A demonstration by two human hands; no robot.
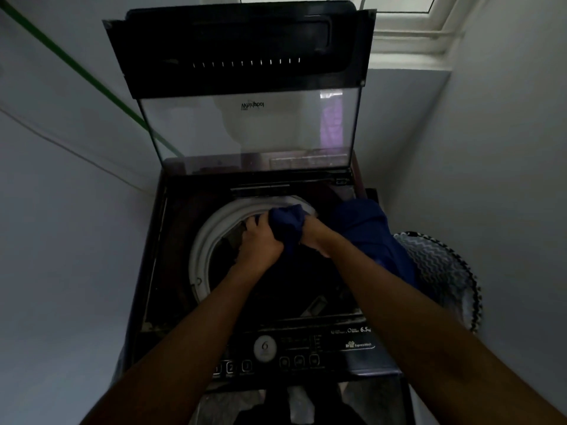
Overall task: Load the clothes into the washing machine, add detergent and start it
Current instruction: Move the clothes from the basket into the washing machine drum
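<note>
A dark top-loading washing machine (171,271) stands in front of me with its glass lid (245,130) raised upright. Its white drum rim (202,240) rings a dark opening with dark clothes inside. Over the drum's far side, my left hand (257,243) and my right hand (313,236) both grip a bunched dark blue garment (288,223). The rest of that blue cloth (368,231) trails right, over the machine's edge toward a basket. The control panel (294,351) with a round dial lies nearest me.
A zigzag-patterned laundry basket (441,271) sits to the right of the machine. Walls close in on both sides, a green line (76,65) runs along the left wall, and a window (399,13) is at the back right. Dark cloth lies at my feet (276,409).
</note>
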